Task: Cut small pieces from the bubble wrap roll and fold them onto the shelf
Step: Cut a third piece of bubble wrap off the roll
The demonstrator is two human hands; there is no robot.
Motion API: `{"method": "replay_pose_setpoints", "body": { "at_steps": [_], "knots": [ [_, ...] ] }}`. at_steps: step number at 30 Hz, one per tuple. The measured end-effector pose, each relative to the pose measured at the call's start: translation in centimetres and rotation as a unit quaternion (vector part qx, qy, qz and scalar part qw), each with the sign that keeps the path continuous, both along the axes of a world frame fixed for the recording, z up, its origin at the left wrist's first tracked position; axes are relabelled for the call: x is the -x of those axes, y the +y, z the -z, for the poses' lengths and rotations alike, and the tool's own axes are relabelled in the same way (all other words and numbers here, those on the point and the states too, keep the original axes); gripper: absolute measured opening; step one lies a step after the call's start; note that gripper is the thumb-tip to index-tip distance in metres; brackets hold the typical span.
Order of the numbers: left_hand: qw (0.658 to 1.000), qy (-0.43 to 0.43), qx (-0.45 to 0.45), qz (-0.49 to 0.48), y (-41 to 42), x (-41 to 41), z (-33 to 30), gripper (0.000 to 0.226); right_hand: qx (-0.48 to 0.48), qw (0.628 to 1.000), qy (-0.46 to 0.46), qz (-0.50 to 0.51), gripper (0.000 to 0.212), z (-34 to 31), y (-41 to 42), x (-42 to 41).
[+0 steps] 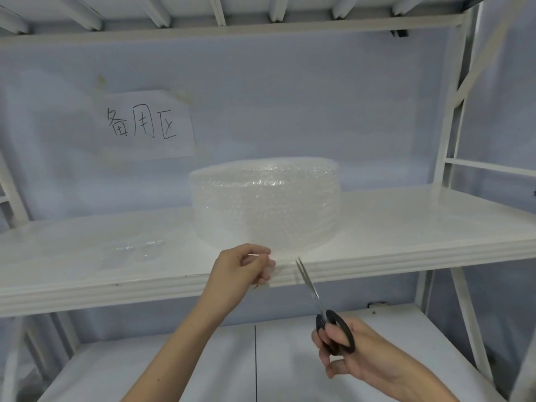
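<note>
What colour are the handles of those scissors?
Black, on the scissors in the right hand; head view.

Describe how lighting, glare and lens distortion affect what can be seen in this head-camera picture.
Head view: soft, even light with faint shadows; the bubble wrap roll glints and nearly blends into the pale shelf; cut pieces barely show; wide-angle lens bows the shelf edge and uprights; scissors and both hands stay reasonably sharp.

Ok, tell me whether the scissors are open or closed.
Nearly closed: the scissors in the right hand show two blade tips only slightly apart, pointing up at the bubble wrap roll.
</note>
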State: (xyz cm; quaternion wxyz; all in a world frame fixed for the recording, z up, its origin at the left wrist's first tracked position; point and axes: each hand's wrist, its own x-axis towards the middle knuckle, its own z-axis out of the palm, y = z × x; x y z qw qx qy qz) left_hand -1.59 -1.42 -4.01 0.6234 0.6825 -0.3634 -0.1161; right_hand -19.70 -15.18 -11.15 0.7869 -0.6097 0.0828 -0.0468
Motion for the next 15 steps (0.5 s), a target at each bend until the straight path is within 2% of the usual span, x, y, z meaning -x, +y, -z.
{"method": "replay_pose_setpoints", "body": {
  "at_steps": [7,15],
  "knots": [
    [0.999,0.038,0.001,-0.013,0.2,0.2,0.1,0.012,-0.022,0.999,0.001,-0.031,0.066,0.8,0.3,-1.5],
    [0.999,0.043,0.005,0.006,0.0,0.8,-0.1,0.012,-0.020,0.998,-0.027,-0.055,0.062,-0.1,-0.5,-3.4]
  ]
}}
